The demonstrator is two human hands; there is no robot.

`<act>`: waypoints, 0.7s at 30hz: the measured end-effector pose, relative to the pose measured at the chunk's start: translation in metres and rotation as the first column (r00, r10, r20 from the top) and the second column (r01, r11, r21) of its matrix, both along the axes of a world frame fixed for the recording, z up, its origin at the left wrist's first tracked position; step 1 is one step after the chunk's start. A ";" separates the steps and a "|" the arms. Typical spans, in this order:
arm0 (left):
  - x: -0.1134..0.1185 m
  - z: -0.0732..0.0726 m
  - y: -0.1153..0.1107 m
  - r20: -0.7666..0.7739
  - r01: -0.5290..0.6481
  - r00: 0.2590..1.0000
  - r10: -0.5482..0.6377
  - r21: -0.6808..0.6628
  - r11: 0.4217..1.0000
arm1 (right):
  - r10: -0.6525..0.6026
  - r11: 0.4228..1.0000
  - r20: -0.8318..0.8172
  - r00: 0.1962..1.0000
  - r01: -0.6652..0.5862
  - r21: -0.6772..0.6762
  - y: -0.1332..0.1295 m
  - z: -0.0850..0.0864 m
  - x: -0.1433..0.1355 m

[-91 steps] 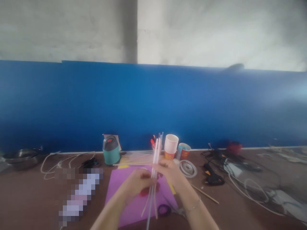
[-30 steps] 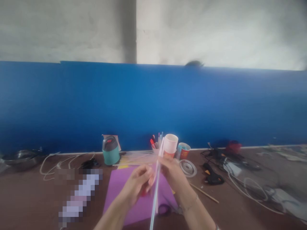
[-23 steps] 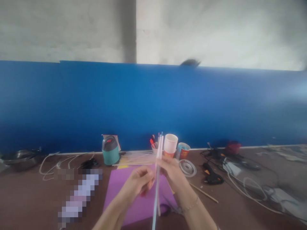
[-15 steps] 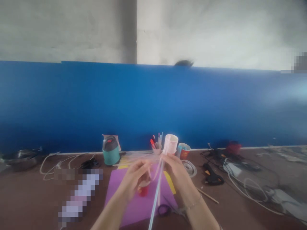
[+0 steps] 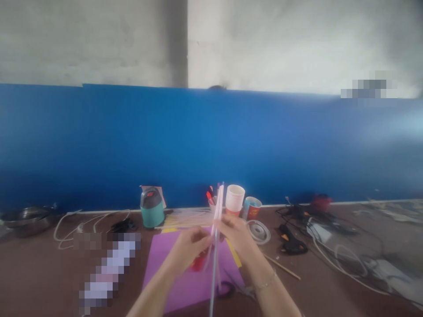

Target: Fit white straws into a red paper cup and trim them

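Several long pale sticks or tubes (image 5: 215, 264) stand nearly upright between the two hands, over a purple sheet (image 5: 161, 255). My right hand (image 5: 235, 231) is closed round them near their upper part. My left hand (image 5: 194, 246) is closed beside them on the left, fingertips pinched against the bundle; blur hides exactly what they grip. A red paper cup (image 5: 198, 263) sits on the purple sheet, partly hidden behind my left hand. Dark-handled scissors (image 5: 228, 288) lie on the sheet near my right wrist.
Behind stand a teal bottle (image 5: 152, 213), a pen cup (image 5: 213, 206), stacked white cups (image 5: 235, 198) and a red cup (image 5: 254, 210). On the right lie a tape roll (image 5: 259, 231), a glue gun (image 5: 292, 243), a wooden stick (image 5: 282, 267) and cables (image 5: 343, 275).
The sticks have swung left to a more upright position. My right hand has shifted slightly left, and my left hand has come up against them.
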State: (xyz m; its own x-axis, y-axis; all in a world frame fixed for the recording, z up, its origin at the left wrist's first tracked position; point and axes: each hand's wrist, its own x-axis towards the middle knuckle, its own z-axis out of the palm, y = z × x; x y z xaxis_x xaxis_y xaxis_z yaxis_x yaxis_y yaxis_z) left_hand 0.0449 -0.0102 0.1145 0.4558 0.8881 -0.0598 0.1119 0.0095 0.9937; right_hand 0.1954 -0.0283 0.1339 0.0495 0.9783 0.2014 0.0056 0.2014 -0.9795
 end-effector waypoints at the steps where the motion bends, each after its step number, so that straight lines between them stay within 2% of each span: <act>1: 0.001 -0.001 0.000 -0.002 -0.038 0.999 0.038 0.016 0.999 | 0.003 1.000 0.020 1.000 -0.003 0.001 0.000 0.000 0.000; 3: 0.001 -0.002 0.001 0.011 -0.066 0.998 0.066 0.025 0.998 | 0.002 1.000 0.035 0.999 -0.002 0.000 0.000 0.000 0.000; 8: -0.001 -0.005 0.002 0.004 -0.010 1.000 0.010 0.006 1.000 | -0.012 1.000 0.053 0.999 0.011 0.021 -0.001 0.000 -0.001; 15: -0.001 -0.002 -0.001 0.008 0.012 1.000 -0.013 0.034 0.999 | -0.064 0.998 0.110 0.992 0.062 0.022 -0.001 0.001 -0.006; 21: -0.011 -0.009 0.004 -0.060 0.100 0.994 -0.095 0.074 0.992 | -0.040 0.999 0.045 0.998 0.041 -0.009 0.001 -0.003 -0.007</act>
State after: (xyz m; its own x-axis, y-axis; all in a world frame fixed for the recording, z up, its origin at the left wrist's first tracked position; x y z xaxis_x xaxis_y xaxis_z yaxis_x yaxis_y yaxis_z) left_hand 0.0335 -0.0064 0.1052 0.5383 0.8425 -0.0211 0.1644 -0.0805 0.9831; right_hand 0.1886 -0.0277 0.1308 0.0803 0.9775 0.1950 0.0570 0.1908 -0.9800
